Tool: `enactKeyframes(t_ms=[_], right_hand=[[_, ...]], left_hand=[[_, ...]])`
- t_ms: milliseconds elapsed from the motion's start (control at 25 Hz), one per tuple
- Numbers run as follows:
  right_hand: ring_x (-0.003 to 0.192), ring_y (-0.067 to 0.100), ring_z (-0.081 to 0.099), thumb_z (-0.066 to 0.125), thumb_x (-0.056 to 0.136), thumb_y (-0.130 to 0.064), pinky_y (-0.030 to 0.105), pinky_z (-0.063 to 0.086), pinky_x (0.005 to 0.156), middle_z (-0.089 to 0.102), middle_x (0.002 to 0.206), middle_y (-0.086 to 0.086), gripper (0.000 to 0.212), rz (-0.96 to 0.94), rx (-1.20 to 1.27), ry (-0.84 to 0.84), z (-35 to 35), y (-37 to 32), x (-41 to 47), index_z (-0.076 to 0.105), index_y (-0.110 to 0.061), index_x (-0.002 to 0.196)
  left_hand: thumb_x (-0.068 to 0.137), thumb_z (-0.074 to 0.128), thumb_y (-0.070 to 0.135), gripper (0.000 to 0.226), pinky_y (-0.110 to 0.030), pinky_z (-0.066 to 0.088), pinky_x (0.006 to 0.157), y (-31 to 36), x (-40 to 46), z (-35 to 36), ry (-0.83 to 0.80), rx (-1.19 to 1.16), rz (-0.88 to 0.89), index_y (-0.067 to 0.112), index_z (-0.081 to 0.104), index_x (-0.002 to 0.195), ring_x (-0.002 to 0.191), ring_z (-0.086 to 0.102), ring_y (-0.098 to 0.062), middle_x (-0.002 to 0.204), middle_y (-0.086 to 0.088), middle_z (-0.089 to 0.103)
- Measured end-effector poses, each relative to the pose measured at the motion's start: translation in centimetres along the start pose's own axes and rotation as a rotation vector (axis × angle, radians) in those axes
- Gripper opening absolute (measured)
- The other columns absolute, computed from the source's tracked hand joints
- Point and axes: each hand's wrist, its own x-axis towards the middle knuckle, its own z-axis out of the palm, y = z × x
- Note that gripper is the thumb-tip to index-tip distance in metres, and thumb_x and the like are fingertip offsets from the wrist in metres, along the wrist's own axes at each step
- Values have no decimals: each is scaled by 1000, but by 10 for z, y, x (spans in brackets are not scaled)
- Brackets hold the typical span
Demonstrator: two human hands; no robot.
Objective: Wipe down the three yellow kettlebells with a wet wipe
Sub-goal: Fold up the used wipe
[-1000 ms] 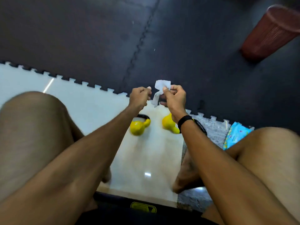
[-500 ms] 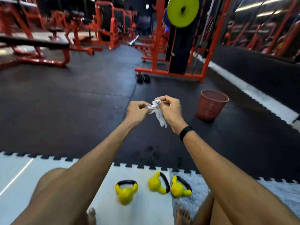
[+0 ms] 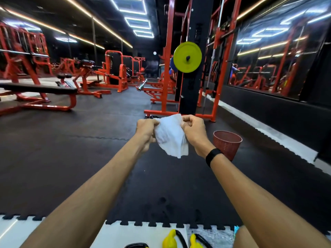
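A white wet wipe [image 3: 171,136] hangs spread out between my two hands, held up at arm's length in the middle of the view. My left hand [image 3: 146,130] pinches its upper left corner and my right hand [image 3: 194,129] pinches its upper right edge. A black band sits on my right wrist. Along the bottom edge, on the pale floor, the tops of yellow kettlebells with black handles show: one [image 3: 169,240], another [image 3: 194,242], and only a black handle [image 3: 137,245] of a third. Their bodies are mostly cut off.
A red mesh bin [image 3: 227,144] stands on the black rubber mat to the right of my hands. An orange rack [image 3: 180,111] with a yellow-green plate stands ahead, benches and machines at the left, a mirrored wall at the right.
The view has tilted up from the floor to the gym room. The wipe has gone from a small crumpled strip to an opened sheet between my hands. The kettlebells have slid to the bottom edge.
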Motion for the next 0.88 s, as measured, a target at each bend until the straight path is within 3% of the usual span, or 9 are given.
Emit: enactKeyframes(t_ms=[120, 200, 280, 400, 480, 680, 880], right_hand=[[94, 17, 68, 49, 94, -2, 35, 59, 82, 72, 96, 3, 25, 76, 81, -27, 5, 3, -1, 69, -17, 93], [92, 16, 68, 51, 93, -3, 32, 58, 80, 72, 95, 3, 23, 93, 34, -17, 8, 9, -3, 70, -15, 92], [87, 14, 66, 54, 93, -4, 27, 57, 74, 71, 92, 2, 20, 67, -110, 3, 11, 15, -4, 72, -12, 91], [78, 9, 62, 55, 94, -8, 21, 54, 64, 68, 87, 0, 17, 30, -248, 4, 16, 24, -8, 71, -11, 90], [76, 10, 63, 58, 93, -13, 17, 50, 56, 69, 85, 1, 14, 51, -192, -14, 20, 28, -10, 71, -10, 88], [71, 14, 65, 75, 81, -18, 30, 56, 62, 68, 77, 3, 12, 119, -109, -26, 30, 39, -16, 67, -10, 81], [87, 24, 69, 65, 89, -27, 43, 59, 78, 72, 86, 7, 19, 179, 1, -44, 44, 47, -18, 69, -11, 82]], left_hand=[[83, 67, 33, 38, -45, 59, 63, -8, -5, -7, -128, 7, -105, 2, 64, 106, 83, 70, -29, 98, -17, 72], [77, 75, 17, 37, -41, 59, 66, -19, -7, -10, -144, -9, -124, -4, 65, 106, 81, 70, -29, 98, -20, 72], [69, 76, -3, 39, -46, 58, 76, -30, -4, -14, -57, -45, -84, -10, 63, 105, 84, 70, -34, 100, -25, 70], [65, 77, -8, 39, -44, 58, 77, -38, 1, -17, 53, -1, 5, -6, 62, 102, 82, 68, -33, 97, -23, 69], [65, 77, -8, 37, -37, 59, 70, -40, 2, -17, 68, 57, 61, -1, 63, 98, 77, 67, -29, 92, -17, 69], [60, 72, 0, 35, -35, 58, 69, -55, 2, -16, 136, 344, 264, 16, 62, 88, 82, 67, -22, 88, -3, 69], [67, 64, 2, 44, -24, 54, 68, -69, -10, -10, -56, 522, 395, 18, 60, 108, 84, 63, -10, 92, 4, 65]])
